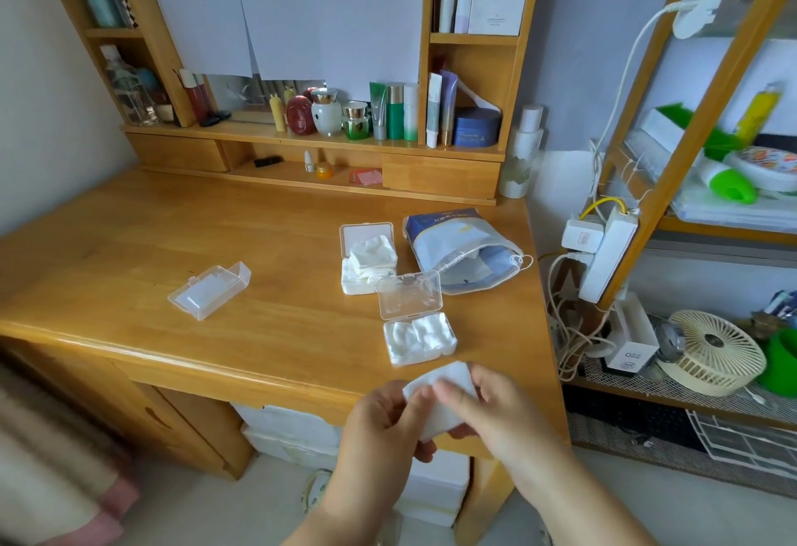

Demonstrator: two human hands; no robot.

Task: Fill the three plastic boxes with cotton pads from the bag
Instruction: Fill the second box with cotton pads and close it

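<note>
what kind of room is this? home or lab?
Most likely a home bedroom or dressing corner: a wooden desk with a hutch, skincare bottles and jars lined on its shelf, and a side rack with a small fan.

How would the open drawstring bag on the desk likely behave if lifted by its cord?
The bag lies crumpled and sagging, so it probably hangs floppy. Its mouth gapes toward the desk edge, so pads might spill. It looks light.

bare desk (129, 243) left, raised lid (409, 294) fronting bag (457, 252)
</note>
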